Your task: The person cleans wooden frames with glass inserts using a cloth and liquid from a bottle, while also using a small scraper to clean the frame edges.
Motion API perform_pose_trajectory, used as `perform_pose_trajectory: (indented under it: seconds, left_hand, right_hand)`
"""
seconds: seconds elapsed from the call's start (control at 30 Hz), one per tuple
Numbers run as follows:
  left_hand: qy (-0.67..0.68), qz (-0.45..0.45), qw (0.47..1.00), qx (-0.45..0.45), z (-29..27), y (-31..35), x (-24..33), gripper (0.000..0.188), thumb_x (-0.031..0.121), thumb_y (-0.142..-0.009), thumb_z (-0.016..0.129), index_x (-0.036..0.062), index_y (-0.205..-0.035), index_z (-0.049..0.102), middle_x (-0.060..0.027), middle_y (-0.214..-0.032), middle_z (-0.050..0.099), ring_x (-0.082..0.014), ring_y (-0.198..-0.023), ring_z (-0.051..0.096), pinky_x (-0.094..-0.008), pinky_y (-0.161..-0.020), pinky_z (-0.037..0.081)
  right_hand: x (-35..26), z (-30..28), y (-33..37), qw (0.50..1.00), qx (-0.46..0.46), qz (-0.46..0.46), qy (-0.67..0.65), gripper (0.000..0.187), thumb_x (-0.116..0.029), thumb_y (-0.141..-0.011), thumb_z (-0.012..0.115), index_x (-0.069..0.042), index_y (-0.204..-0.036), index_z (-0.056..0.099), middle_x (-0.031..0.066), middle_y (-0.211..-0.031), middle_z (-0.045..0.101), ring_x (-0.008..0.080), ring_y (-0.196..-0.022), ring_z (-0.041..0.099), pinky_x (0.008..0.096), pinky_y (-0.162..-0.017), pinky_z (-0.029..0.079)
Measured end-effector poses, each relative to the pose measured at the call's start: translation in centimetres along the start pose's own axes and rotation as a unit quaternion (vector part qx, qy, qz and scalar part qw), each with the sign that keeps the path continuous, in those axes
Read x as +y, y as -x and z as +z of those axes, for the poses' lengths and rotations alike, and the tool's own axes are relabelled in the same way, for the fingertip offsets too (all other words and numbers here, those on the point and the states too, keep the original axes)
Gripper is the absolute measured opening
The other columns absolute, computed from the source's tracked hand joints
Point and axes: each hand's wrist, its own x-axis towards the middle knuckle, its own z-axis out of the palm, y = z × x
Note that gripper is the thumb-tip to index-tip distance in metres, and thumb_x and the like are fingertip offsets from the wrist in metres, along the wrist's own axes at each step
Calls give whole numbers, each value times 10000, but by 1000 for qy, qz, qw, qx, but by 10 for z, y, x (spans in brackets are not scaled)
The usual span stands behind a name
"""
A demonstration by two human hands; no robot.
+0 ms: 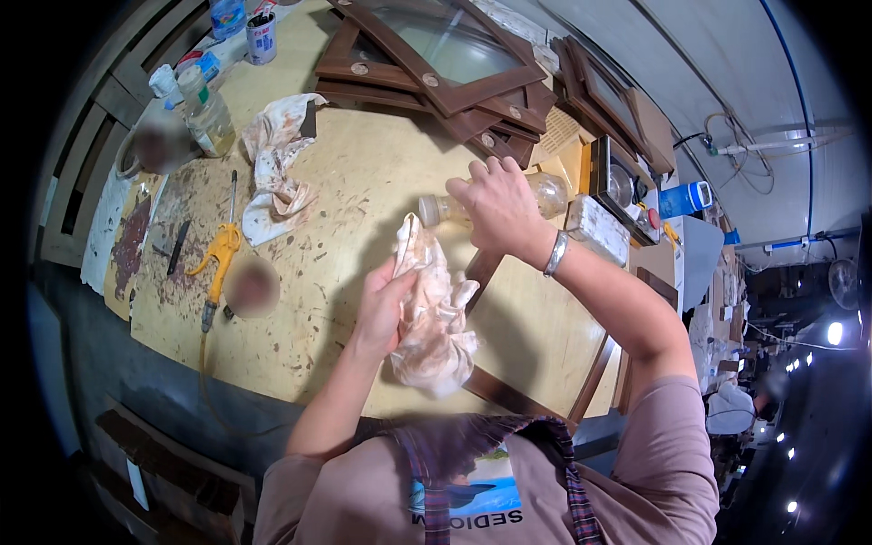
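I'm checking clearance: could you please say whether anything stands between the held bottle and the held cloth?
Nothing visible does: the bottle in the right hand has its neck beside the cloth in the left hand.

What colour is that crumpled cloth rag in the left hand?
The crumpled cloth rag is whitish with pinkish-brown stains, best seen in the head view.

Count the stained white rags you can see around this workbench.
2: one rag is gripped in the left hand; the other lies crumpled on the workbench, right of the yellow air gun. Others may be hidden.
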Motion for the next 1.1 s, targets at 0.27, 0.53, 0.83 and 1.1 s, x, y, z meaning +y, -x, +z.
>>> perform_pose_trajectory:
  seconds: [0.27, 0.53, 0.83, 1.1]
  left_hand:
    - [-105, 50, 993, 10, -10, 18, 4, 439, -24, -933, 465, -55, -1368, 414, -126, -1242, 585, -161, -1084, 593, -287, -937, 475]
    - [-415, 151, 897, 22, 0, 39, -14, 675, -101, -843, 450, -25, -1485, 255, -187, -1444, 414, -228, -1336, 406, -335, -1109, 314]
    - [-454, 86, 885, -48, 40, 67, -70, 658, -68, -806, 414, 14, -1458, 365, -220, -1345, 537, -291, -1270, 512, -353, -1066, 368]
    - [-653, 40, 720, -233, 109, 90, -163, 538, -37, -829, 557, 72, -1355, 518, -166, -1107, 611, -289, -972, 640, -345, -784, 506]
  right_hand:
    - [11, 27, -63, 806, 175, 169, -540, 661, -138, -527, 828, -38, -1127, 569, 135, -1121, 647, 269, -1059, 620, 370, -950, 473]
    - [-7, 87, -97, 746, 232, 187, -596, 849, -229, -574, 904, -33, -1272, 461, 140, -1188, 620, 261, -1122, 588, 361, -1009, 445]
    - [55, 97, 146, 824, 226, 319, -411, 616, -260, -769, 764, -23, -1290, 537, 123, -1237, 604, 244, -1145, 571, 374, -984, 447]
    - [-75, 134, 567, 555, 153, 739, -350, 159, -122, -760, 702, -4, -790, 600, 44, -675, 583, 136, -657, 552, 298, -626, 465]
